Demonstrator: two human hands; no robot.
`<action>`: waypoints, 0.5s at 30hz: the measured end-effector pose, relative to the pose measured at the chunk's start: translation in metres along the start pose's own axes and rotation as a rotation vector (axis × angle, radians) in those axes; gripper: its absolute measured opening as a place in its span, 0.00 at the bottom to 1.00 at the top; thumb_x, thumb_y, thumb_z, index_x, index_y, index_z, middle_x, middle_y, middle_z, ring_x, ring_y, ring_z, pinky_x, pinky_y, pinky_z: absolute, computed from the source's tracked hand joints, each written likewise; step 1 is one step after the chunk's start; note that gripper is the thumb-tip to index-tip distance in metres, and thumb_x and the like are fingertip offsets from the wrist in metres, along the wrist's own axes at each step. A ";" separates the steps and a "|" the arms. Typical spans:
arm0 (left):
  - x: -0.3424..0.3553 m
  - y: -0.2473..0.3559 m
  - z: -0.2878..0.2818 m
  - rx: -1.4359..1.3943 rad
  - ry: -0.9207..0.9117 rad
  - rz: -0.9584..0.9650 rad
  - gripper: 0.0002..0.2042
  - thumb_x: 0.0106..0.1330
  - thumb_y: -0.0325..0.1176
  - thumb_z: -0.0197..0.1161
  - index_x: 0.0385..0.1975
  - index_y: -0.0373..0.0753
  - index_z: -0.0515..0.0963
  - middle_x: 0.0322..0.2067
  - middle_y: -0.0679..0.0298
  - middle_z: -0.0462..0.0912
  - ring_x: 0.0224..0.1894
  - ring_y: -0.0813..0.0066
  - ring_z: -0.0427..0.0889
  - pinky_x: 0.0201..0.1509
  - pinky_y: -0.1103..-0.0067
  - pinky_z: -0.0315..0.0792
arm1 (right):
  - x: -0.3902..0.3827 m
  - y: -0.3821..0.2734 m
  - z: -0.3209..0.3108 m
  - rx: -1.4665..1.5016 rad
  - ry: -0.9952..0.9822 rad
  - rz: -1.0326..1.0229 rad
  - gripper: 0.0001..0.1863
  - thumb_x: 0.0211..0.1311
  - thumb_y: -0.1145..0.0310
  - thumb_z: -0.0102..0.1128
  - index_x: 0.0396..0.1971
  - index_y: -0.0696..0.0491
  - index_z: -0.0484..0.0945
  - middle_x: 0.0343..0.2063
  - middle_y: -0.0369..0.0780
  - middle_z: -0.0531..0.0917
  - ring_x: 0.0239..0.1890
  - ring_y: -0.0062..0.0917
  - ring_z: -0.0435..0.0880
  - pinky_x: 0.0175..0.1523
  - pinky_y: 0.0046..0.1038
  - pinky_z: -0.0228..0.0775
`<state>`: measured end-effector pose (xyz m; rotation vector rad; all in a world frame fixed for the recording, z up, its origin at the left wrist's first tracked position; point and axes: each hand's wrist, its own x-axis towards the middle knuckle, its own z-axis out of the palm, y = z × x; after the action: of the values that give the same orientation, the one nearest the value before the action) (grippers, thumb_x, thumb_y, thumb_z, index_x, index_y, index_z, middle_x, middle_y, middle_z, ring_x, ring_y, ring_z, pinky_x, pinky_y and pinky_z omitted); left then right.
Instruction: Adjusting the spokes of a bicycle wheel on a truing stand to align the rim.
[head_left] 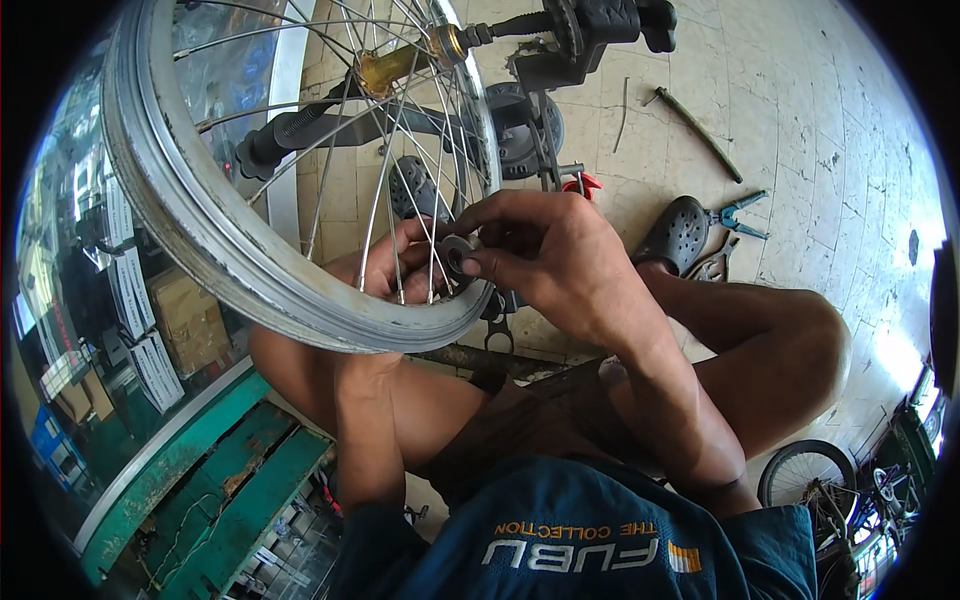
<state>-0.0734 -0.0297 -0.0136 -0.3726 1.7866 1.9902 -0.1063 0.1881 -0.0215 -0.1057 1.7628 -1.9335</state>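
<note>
A spoked bicycle wheel [350, 332] with a silver rim and gold-coloured hub [390, 70] is held on a black stand [545, 70]. My right hand [560, 260] is closed at the rim's near right side, thumb and fingers pinching a small round metal piece [457, 250], which looks like a spoke wrench. My left hand [390, 268] reaches up behind the rim, fingers curled among the spokes beside that piece; part of it is hidden, and I cannot make out exactly what it grips.
On the tiled floor lie a dark rod [700, 135], a thin wire [620, 115] and blue-handled pliers [745, 218] beside my clog [668, 235]. A glass display case [190, 320] borders my left side. Bicycles [810, 480] stand at the lower right.
</note>
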 end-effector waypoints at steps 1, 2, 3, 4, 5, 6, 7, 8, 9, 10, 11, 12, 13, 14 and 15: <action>0.000 -0.002 -0.001 0.002 -0.001 0.000 0.21 0.69 0.29 0.65 0.60 0.31 0.73 0.45 0.60 0.85 0.43 0.80 0.82 0.47 0.86 0.73 | 0.000 -0.001 0.001 0.001 0.002 -0.001 0.11 0.59 0.80 0.67 0.43 0.60 0.84 0.30 0.37 0.86 0.30 0.18 0.79 0.37 0.20 0.72; 0.000 -0.004 -0.002 -0.011 0.007 -0.001 0.21 0.69 0.30 0.65 0.59 0.31 0.73 0.45 0.60 0.85 0.42 0.80 0.82 0.47 0.86 0.73 | 0.000 -0.004 0.001 -0.037 0.011 0.007 0.11 0.59 0.80 0.67 0.43 0.61 0.84 0.30 0.38 0.86 0.29 0.18 0.79 0.37 0.20 0.72; 0.000 -0.006 -0.002 -0.023 0.016 -0.002 0.21 0.69 0.31 0.65 0.59 0.31 0.74 0.45 0.61 0.85 0.42 0.80 0.82 0.47 0.86 0.72 | 0.000 -0.007 0.001 -0.074 0.020 0.016 0.11 0.59 0.81 0.67 0.42 0.61 0.84 0.29 0.38 0.86 0.29 0.18 0.80 0.37 0.20 0.72; 0.000 -0.008 -0.003 -0.036 0.024 -0.003 0.21 0.69 0.31 0.65 0.58 0.30 0.74 0.44 0.61 0.85 0.42 0.80 0.82 0.48 0.86 0.72 | 0.000 -0.010 0.001 -0.112 0.030 0.024 0.11 0.58 0.81 0.67 0.42 0.61 0.85 0.29 0.38 0.86 0.29 0.18 0.80 0.37 0.21 0.72; 0.000 -0.008 -0.003 -0.048 0.032 -0.004 0.21 0.69 0.32 0.65 0.58 0.30 0.74 0.44 0.61 0.85 0.41 0.80 0.81 0.48 0.86 0.72 | 0.000 -0.011 0.000 -0.149 0.040 0.033 0.11 0.58 0.81 0.67 0.41 0.61 0.85 0.28 0.39 0.86 0.29 0.18 0.80 0.36 0.21 0.72; 0.000 -0.008 -0.003 -0.047 0.030 -0.004 0.21 0.69 0.32 0.65 0.58 0.30 0.74 0.44 0.61 0.85 0.41 0.80 0.81 0.48 0.86 0.72 | 0.000 -0.010 0.000 -0.149 0.043 0.033 0.11 0.58 0.81 0.67 0.41 0.61 0.85 0.28 0.39 0.86 0.29 0.18 0.80 0.36 0.21 0.72; 0.000 -0.008 -0.002 -0.039 0.027 -0.013 0.20 0.69 0.31 0.65 0.58 0.31 0.74 0.44 0.62 0.85 0.41 0.81 0.81 0.48 0.86 0.72 | 0.000 -0.009 -0.001 -0.157 0.048 0.042 0.11 0.58 0.81 0.67 0.42 0.61 0.85 0.28 0.39 0.86 0.28 0.18 0.80 0.36 0.21 0.72; 0.000 -0.008 -0.002 -0.032 0.023 -0.022 0.19 0.70 0.31 0.65 0.57 0.31 0.74 0.43 0.62 0.85 0.40 0.81 0.81 0.47 0.86 0.72 | 0.000 -0.006 -0.003 -0.166 0.054 0.052 0.11 0.57 0.81 0.67 0.42 0.61 0.85 0.28 0.39 0.86 0.28 0.19 0.80 0.36 0.21 0.72; 0.000 -0.008 -0.002 -0.025 0.020 -0.031 0.18 0.70 0.30 0.65 0.57 0.31 0.74 0.43 0.62 0.84 0.40 0.82 0.80 0.47 0.86 0.71 | 0.001 -0.004 -0.003 -0.175 0.060 0.063 0.12 0.57 0.81 0.67 0.42 0.60 0.85 0.27 0.40 0.86 0.28 0.19 0.80 0.36 0.22 0.72; 0.001 -0.009 -0.002 -0.018 0.017 -0.040 0.18 0.70 0.30 0.65 0.57 0.32 0.75 0.42 0.62 0.84 0.40 0.82 0.80 0.47 0.86 0.71 | 0.001 -0.001 -0.004 -0.184 0.066 0.073 0.12 0.57 0.81 0.67 0.42 0.60 0.85 0.27 0.40 0.86 0.28 0.19 0.80 0.36 0.22 0.73; 0.000 -0.009 -0.001 -0.017 0.015 -0.040 0.18 0.70 0.30 0.65 0.57 0.32 0.75 0.42 0.62 0.84 0.40 0.82 0.80 0.47 0.86 0.71 | 0.001 0.002 -0.003 -0.184 0.068 0.073 0.12 0.57 0.81 0.67 0.42 0.60 0.85 0.27 0.40 0.86 0.28 0.19 0.80 0.36 0.22 0.73; 0.000 -0.009 0.000 0.006 0.027 -0.021 0.17 0.70 0.29 0.64 0.56 0.32 0.75 0.43 0.62 0.84 0.40 0.83 0.80 0.47 0.86 0.71 | 0.001 0.007 -0.001 -0.172 0.083 0.057 0.12 0.57 0.81 0.66 0.42 0.60 0.86 0.27 0.40 0.86 0.28 0.20 0.80 0.36 0.22 0.73; -0.001 -0.009 0.002 0.029 0.039 -0.002 0.17 0.70 0.28 0.64 0.56 0.32 0.75 0.43 0.62 0.84 0.40 0.83 0.79 0.47 0.86 0.71 | 0.002 0.013 0.001 -0.160 0.098 0.042 0.12 0.57 0.81 0.66 0.42 0.60 0.86 0.26 0.40 0.86 0.28 0.20 0.80 0.36 0.22 0.73; -0.002 -0.010 0.004 0.052 0.050 0.017 0.16 0.70 0.28 0.63 0.56 0.33 0.76 0.43 0.62 0.84 0.40 0.83 0.79 0.47 0.86 0.71 | 0.002 0.016 0.003 -0.147 0.113 0.027 0.12 0.57 0.81 0.66 0.43 0.60 0.86 0.26 0.40 0.86 0.28 0.20 0.80 0.36 0.22 0.73; -0.002 -0.010 0.006 0.076 0.062 0.035 0.16 0.71 0.27 0.63 0.56 0.33 0.76 0.44 0.62 0.84 0.41 0.84 0.79 0.47 0.86 0.71 | 0.002 0.019 0.004 -0.135 0.128 0.011 0.12 0.57 0.81 0.65 0.43 0.60 0.86 0.26 0.40 0.86 0.28 0.21 0.80 0.36 0.22 0.73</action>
<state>-0.0659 -0.0237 -0.0204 -0.3854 1.9133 1.9482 -0.1011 0.1836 -0.0393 -0.0193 1.9728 -1.8483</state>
